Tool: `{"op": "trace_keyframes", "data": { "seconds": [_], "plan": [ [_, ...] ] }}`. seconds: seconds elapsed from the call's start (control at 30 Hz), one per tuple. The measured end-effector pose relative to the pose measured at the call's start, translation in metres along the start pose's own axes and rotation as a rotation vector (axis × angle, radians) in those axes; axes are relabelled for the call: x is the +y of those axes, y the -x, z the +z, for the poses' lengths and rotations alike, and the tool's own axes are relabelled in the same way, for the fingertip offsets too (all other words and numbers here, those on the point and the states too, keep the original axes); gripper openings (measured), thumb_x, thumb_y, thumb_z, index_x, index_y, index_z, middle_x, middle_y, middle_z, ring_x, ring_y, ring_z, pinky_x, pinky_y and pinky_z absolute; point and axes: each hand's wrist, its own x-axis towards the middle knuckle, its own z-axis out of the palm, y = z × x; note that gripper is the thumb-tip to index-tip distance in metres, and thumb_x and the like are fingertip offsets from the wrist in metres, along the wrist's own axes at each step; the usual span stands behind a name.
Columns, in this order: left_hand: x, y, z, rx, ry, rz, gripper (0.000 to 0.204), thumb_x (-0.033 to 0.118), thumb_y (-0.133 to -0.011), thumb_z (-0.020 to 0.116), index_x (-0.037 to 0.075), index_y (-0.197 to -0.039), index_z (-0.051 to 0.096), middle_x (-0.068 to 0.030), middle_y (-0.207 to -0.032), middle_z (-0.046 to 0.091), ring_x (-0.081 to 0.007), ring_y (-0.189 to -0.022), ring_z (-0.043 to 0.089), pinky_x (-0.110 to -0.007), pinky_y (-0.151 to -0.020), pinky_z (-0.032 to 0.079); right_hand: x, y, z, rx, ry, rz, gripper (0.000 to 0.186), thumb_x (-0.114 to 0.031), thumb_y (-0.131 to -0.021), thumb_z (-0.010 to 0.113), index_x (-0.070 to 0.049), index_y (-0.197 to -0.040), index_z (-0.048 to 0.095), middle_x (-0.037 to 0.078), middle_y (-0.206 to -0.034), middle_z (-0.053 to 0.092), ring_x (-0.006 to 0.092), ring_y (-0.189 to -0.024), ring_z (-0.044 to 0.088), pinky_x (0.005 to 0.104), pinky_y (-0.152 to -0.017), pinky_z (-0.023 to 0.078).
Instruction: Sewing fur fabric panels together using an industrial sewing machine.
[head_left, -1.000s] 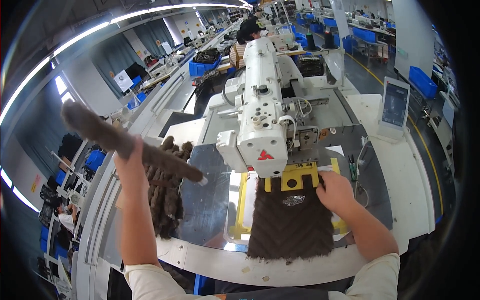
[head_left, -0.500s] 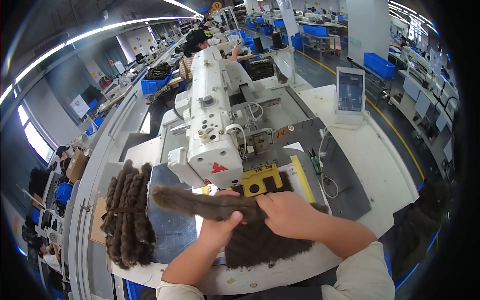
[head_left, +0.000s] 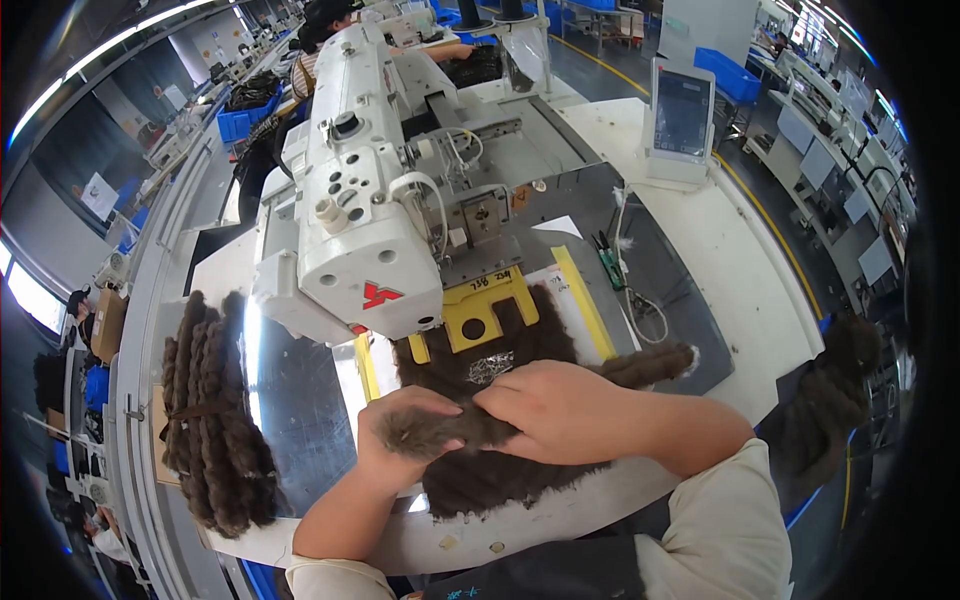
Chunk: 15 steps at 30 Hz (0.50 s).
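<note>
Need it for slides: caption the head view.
Left grip and right grip on a furry strip over a brown panel, sewing machine beyond.

The left fingers [head_left: 425, 398] and right fingers [head_left: 510, 400] grip a furry brown strip [head_left: 412, 433] over a dark fur panel [head_left: 505, 487].

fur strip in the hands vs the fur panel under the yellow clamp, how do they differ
The fur strip is narrow and rounded; the fur panel is broad and flat. The left hand and right hand grip the strip, while the panel lies partly under the yellow clamp. The strip's left end looks paler than the panel. Both are brown and furry.
</note>
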Motion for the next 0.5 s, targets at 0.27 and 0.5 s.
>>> {"op": "trace_keyframes", "data": {
  "seconds": [0.27, 0.5],
  "plan": [
    [0.014, -0.004, 0.007, 0.177, 0.081, 0.074, 0.043, 0.003, -0.073, 0.093, -0.004, -0.109, 0.072, -0.0166, -0.108, 0.074, -0.0237, -0.098, 0.072, -0.033, -0.087, 0.057, 0.002, -0.002, 0.010, 0.265, 0.350, -0.092, 0.027, -0.015, -0.074, 0.074, -0.006, -0.098, 0.063, 0.005, -0.084, 0.061, 0.0246, -0.078, 0.063, 0.0370, -0.069, 0.050],
    [0.016, -0.003, -0.002, 0.080, -0.082, 0.190, 0.038, -0.004, -0.069, 0.089, -0.003, -0.104, 0.074, -0.0167, -0.100, 0.076, -0.0222, -0.088, 0.074, -0.031, -0.079, 0.058, 0.002, -0.004, 0.008, 0.237, 0.315, -0.120, 0.026, -0.013, -0.069, 0.074, -0.007, -0.093, 0.064, 0.005, -0.081, 0.059, 0.0235, -0.075, 0.062, 0.0359, -0.066, 0.049]
  ]
}}
